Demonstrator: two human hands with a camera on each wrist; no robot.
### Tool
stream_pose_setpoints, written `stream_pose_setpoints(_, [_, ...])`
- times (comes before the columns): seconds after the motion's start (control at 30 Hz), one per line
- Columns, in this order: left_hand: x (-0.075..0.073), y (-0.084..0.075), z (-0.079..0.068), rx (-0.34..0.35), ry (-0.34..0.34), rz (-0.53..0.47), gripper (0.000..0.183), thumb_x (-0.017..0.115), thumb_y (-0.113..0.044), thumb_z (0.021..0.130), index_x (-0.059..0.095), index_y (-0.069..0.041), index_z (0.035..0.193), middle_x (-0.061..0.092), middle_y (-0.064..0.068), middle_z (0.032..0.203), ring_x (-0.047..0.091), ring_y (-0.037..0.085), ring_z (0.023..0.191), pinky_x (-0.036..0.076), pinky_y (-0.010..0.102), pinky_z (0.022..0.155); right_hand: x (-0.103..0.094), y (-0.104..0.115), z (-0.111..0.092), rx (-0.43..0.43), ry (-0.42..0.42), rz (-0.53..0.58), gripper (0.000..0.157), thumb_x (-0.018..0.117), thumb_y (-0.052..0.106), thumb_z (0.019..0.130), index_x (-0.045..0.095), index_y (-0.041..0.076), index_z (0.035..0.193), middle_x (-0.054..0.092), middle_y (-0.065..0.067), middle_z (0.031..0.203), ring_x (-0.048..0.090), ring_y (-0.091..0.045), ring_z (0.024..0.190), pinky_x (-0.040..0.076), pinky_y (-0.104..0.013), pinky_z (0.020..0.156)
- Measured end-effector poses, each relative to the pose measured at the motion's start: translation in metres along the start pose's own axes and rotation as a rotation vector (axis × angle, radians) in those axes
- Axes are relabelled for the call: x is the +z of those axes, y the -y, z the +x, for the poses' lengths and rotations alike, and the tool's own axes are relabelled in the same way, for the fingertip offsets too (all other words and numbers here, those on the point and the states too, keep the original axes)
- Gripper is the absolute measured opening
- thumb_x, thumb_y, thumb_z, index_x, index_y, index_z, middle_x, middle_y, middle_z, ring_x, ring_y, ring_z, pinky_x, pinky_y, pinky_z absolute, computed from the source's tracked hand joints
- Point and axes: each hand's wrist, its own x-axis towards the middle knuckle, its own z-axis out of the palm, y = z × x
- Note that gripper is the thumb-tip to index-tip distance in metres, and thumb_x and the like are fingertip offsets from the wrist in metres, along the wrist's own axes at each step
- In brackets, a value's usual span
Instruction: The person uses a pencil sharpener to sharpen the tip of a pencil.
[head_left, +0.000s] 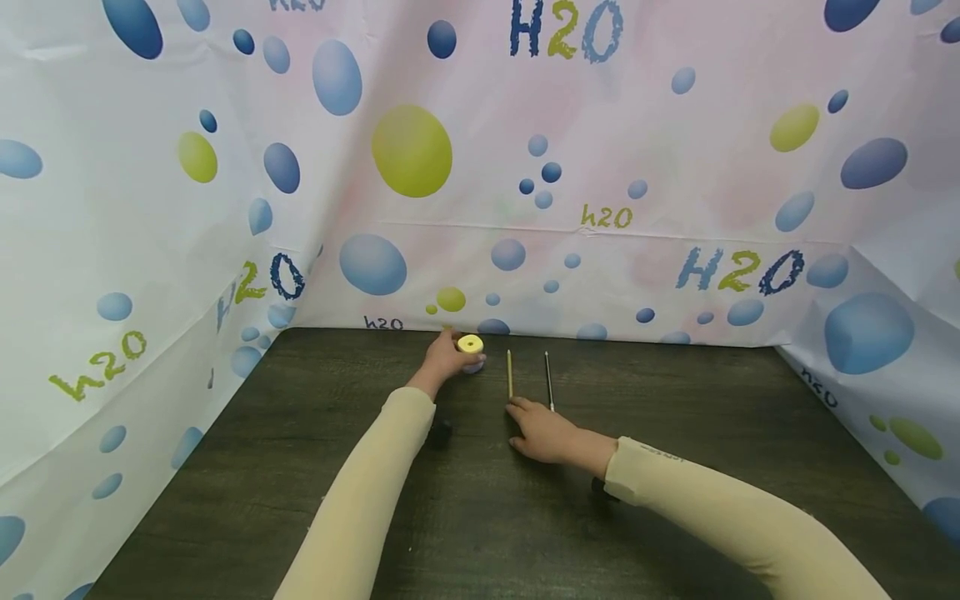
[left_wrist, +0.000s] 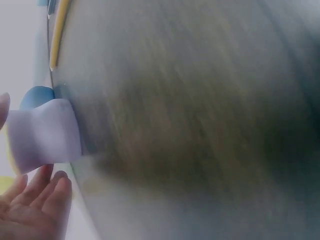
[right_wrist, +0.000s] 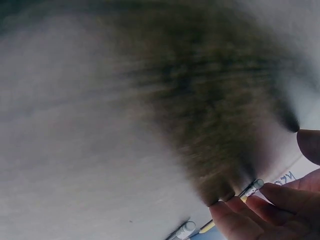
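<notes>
My left hand [head_left: 446,358] holds a small lavender holder [left_wrist: 47,135] with a round yellow top [head_left: 470,343], standing on the table near its back edge. In the left wrist view, the fingers [left_wrist: 52,195] lie along one side and the thumb tip is at the other. Right of it, my right hand [head_left: 546,432] touches the near end of a yellow pencil [head_left: 510,372] with its fingertips. Its thumb stays apart from the fingers in the right wrist view. A dark pencil [head_left: 549,375] with a white end [right_wrist: 187,229] lies beside, the end close to the hand.
The dark wooden table [head_left: 420,525] meets a white backdrop [head_left: 465,225] printed with blue and green bubbles and H2O lettering. Its left panel [head_left: 150,358] and right panel slope along the table's sides. Both forearms reach in from the front.
</notes>
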Motion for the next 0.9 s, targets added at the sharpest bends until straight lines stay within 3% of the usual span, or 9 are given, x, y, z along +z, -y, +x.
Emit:
stream_pose_setpoints(0.43, [-0.016,0.009,-0.011,-0.007,-0.014,0.288,0.065,0.071,-0.028,0.097,0.046,0.004,0.148,0.061,0.025,0.140,0.060,0.039,0.128,0.052,0.050,0.105,0.003,0.001,0.004,-0.001,-0.011,0.002,0.058,0.065,0.019,0.101,0.046,-0.008,0.149,0.037,-0.026,0.162,0.043,-0.042,0.147,0.040,-0.054,0.118])
stream_pose_setpoints(0.6, [-0.022,0.012,-0.017,0.024,0.000,0.382,0.056,0.068,-0.027,0.097,0.055,0.006,0.141,0.066,0.024,0.133,0.064,0.038,0.122,0.052,0.050,0.103,0.002,-0.001,0.004,0.005,-0.014,0.028,0.058,0.065,0.018,0.101,0.045,-0.007,0.149,0.037,-0.026,0.161,0.043,-0.043,0.147,0.040,-0.055,0.118])
stream_pose_setpoints(0.9, [-0.027,0.018,-0.035,0.100,0.039,0.420,0.040,0.064,-0.028,0.101,0.066,-0.002,0.130,0.073,0.017,0.122,0.070,0.032,0.111,0.057,0.047,0.095,-0.008,-0.010,-0.008,-0.022,-0.166,0.100,0.044,0.067,0.013,0.098,0.058,-0.005,0.138,0.051,-0.026,0.148,0.057,-0.043,0.132,0.050,-0.056,0.105])
